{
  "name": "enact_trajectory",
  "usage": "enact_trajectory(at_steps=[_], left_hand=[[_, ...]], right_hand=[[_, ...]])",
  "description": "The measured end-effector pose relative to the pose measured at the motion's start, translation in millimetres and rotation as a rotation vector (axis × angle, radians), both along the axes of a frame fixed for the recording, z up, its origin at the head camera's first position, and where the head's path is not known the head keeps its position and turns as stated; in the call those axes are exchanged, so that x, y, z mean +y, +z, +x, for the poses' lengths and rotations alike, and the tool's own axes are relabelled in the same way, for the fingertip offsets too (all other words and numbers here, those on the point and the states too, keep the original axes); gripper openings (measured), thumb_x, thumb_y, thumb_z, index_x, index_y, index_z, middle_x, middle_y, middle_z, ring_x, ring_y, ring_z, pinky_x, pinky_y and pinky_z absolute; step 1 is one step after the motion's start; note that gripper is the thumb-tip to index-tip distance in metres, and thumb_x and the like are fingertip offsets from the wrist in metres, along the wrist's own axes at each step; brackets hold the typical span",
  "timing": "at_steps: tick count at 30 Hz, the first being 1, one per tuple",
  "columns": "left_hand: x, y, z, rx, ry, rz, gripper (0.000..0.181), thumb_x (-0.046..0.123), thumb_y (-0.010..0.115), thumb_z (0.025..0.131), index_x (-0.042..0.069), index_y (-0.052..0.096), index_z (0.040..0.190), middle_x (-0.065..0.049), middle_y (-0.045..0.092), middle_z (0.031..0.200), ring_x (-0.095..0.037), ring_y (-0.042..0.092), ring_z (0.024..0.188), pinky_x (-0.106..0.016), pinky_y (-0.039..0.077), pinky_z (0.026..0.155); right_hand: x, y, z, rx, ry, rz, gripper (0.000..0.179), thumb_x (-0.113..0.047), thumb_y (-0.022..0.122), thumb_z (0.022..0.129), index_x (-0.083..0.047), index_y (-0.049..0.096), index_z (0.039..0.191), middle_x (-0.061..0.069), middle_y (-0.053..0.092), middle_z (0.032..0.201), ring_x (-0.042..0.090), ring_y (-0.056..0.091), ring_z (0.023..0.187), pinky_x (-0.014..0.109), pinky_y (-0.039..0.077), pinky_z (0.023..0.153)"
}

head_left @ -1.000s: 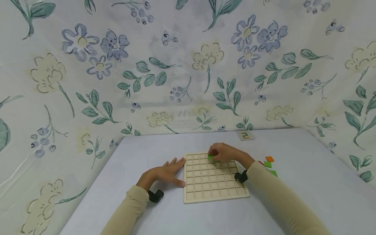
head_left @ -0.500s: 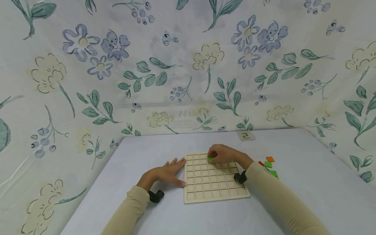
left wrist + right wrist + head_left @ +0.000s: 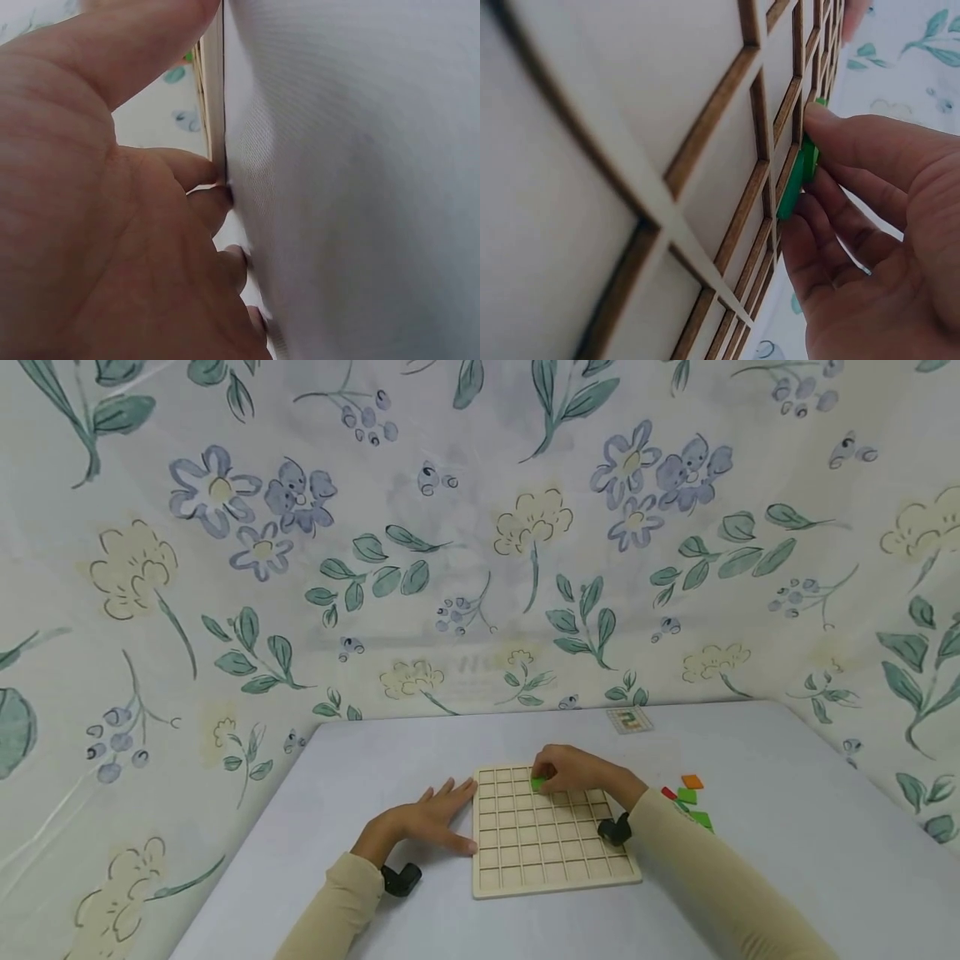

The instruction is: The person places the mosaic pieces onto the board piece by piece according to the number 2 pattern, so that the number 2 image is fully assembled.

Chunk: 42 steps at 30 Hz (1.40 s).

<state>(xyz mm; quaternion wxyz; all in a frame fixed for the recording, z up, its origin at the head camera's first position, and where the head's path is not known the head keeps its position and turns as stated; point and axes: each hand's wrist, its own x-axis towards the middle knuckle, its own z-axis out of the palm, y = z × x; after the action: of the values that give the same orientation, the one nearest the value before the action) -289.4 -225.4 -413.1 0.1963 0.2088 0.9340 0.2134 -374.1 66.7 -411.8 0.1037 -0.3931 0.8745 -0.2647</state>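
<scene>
A pale wooden grid board lies on the table. My left hand has its fingers spread, with thumb and fingertips touching the board's left edge; the left wrist view shows its palm beside that edge. At the board's far side, my right hand pinches a bright green tile between thumb and fingers. The right wrist view shows that bright green tile low against the grid. Next to it, a darker green tile also sits by the fingertips; its seating in a cell cannot be made out.
Right of the board lie an orange tile, green tiles and a small red piece, partly behind the right sleeve. A small patterned grid card rests near the table's back edge, before a floral backdrop.
The head view has tilted up slightly, so everything sits lower in it. Both hands keep nearly the same place on the board, the right still pinching the green tile.
</scene>
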Motion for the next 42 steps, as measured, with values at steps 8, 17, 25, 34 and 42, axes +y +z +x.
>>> enact_trajectory(at_steps=[8,17,25,34,42], left_hand=[[-3.2,0.3,1.7,0.007,-0.010,-0.008,0.108,0.051,0.074,0.084,0.006,0.013,0.161,-0.011,0.009,0.169,-0.038,-0.002,0.156,-0.059,-0.002,0.125],[2.0,6.3,2.8,0.019,-0.005,-0.042,0.107,0.050,0.074,0.085,0.004,0.014,0.160,-0.013,0.010,0.169,-0.039,-0.001,0.156,-0.060,0.000,0.124],[4.0,4.8,0.6,0.017,-0.004,-0.037,0.109,0.051,0.075,0.084,0.004,0.014,0.160,-0.014,0.010,0.169,-0.039,-0.001,0.156,-0.061,0.000,0.124],[1.2,3.5,2.0,0.012,0.015,-0.044,0.109,0.050,0.076,0.083,0.004,0.014,0.160,-0.013,0.009,0.169,-0.040,-0.001,0.156,-0.061,0.000,0.124],[6.7,4.6,0.5,0.017,0.004,-0.029,0.109,0.049,0.076,0.083,0.003,0.014,0.160,-0.015,0.009,0.169,-0.040,-0.001,0.156,-0.062,-0.001,0.123]], right_hand=[[-3,-1.3,-0.2,0.011,-0.022,-0.011,0.016,-0.014,0.076,0.088,-0.010,0.072,0.103,0.000,0.063,0.100,0.008,0.057,0.089,0.022,0.051,0.080],[0,-4.1,-3.5,0.061,-0.005,-0.032,0.016,-0.014,0.078,0.087,-0.010,0.074,0.102,0.001,0.066,0.101,0.011,0.063,0.092,0.025,0.054,0.082],[1,-2.3,-2.6,0.059,-0.019,-0.019,0.019,-0.015,0.079,0.086,-0.009,0.075,0.104,0.000,0.066,0.098,0.008,0.061,0.089,0.024,0.053,0.081],[-3,0.3,-1.6,0.057,-0.005,-0.003,0.022,-0.016,0.078,0.088,-0.008,0.074,0.108,0.001,0.066,0.101,0.009,0.062,0.092,0.023,0.053,0.083],[2,1.6,0.3,0.035,-0.023,-0.006,0.022,-0.013,0.077,0.088,-0.007,0.074,0.109,0.003,0.065,0.101,0.008,0.057,0.088,0.023,0.051,0.080]])
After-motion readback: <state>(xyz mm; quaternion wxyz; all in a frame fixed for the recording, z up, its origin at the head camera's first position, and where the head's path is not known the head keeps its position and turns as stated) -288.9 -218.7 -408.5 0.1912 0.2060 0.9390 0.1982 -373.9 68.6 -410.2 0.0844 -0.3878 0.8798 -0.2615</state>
